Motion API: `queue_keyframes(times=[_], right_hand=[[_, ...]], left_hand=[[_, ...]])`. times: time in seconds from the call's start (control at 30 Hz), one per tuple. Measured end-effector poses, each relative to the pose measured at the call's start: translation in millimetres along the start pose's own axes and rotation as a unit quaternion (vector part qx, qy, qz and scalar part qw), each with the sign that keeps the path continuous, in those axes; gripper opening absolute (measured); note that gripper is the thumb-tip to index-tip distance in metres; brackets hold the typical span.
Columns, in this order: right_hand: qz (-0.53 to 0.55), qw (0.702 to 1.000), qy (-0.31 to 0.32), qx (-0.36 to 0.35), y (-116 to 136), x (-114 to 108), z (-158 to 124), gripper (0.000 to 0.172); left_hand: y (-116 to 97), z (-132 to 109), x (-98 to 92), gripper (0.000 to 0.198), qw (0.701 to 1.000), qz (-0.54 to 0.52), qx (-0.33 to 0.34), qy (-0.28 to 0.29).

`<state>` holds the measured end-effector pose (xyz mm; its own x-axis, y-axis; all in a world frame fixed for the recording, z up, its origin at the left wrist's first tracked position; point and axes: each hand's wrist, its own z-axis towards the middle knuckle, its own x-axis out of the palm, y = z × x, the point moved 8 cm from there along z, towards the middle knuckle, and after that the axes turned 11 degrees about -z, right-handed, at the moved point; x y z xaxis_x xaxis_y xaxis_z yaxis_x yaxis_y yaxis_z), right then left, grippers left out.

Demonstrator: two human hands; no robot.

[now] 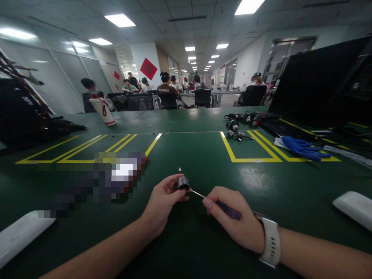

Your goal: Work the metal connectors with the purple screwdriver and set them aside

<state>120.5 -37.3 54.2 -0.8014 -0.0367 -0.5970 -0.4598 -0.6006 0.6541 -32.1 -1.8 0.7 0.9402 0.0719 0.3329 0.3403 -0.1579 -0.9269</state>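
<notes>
Between the fingers of my left hand (162,203) is a small cup-shaped metal part (183,183) with a thin shaft pointing up and away. Its hollow end faces me. My right hand (229,213) is closed around the dark, purplish handle of a screwdriver (231,211). The screwdriver's thin blade points left, and its tip meets the rim of the metal part or lies right beside it; I cannot tell whether it is inside. Both hands are above the green tabletop (192,240) near the middle.
Metal parts and tools (240,135) lie at the back right, beside a blue glove (305,147). A phone-like device (128,172), partly pixelated, lies left of my hands. A paper cup (103,110) stands at the back left. White objects (356,209) sit at both sides. People are seated beyond.
</notes>
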Motion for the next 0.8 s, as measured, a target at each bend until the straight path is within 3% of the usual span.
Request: queue_keyframes(times=[0.43,0.6,0.8], right_hand=[[0.071,0.994,0.042,0.070,-16.8,4.7,4.1,0.028],[0.054,0.996,0.039,0.054,-13.3,6.4,4.5,0.026],[-0.022,0.999,0.017,-0.018,0.0,7.2,1.0,0.019]], left_hand=[[0.0,0.1,0.9,0.042,1.000,-0.001,-0.015,0.004],[1.2,0.7,0.9,0.039,1.000,0.000,-0.017,0.006],[3.0,0.6,0.7,0.041,1.000,-0.009,-0.019,0.003]])
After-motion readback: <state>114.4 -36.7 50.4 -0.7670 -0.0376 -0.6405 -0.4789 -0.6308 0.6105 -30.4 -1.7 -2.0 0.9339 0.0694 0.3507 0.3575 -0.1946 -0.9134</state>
